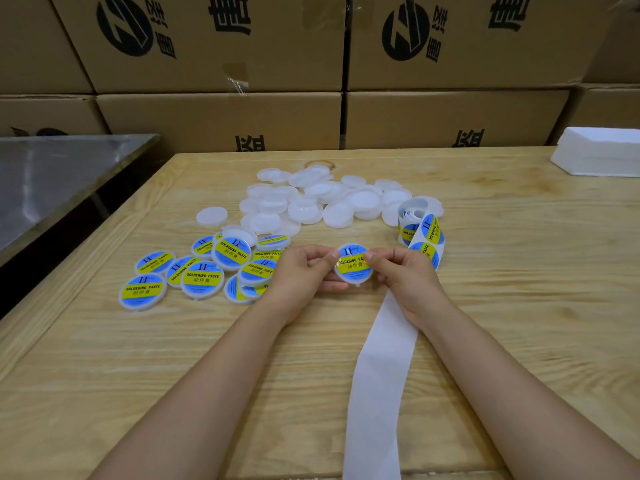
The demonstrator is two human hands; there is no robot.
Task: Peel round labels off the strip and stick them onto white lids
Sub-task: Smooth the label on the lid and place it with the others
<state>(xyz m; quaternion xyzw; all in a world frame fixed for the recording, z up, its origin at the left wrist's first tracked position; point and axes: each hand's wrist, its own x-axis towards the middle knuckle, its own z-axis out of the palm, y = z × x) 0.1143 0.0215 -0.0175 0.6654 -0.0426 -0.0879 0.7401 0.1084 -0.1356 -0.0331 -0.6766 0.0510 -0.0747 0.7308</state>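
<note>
Pinching labelled lid (353, 263) with left hand (301, 268) and right hand (401, 271), bare lids (332, 202) behind, strip (381, 375) under right wrist

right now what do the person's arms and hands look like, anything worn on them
Both are bare. The left forearm and right forearm show no sleeves down to the frame's lower edge. The left hand and right hand wear no gloves, and no watch, ring or bracelet shows. The nails that show look short and plain.

Our forearms reach forward, converging. Our left hand (304, 269) and right hand (401, 275) pinch one lid (353, 264) between curled fingertips.
</note>
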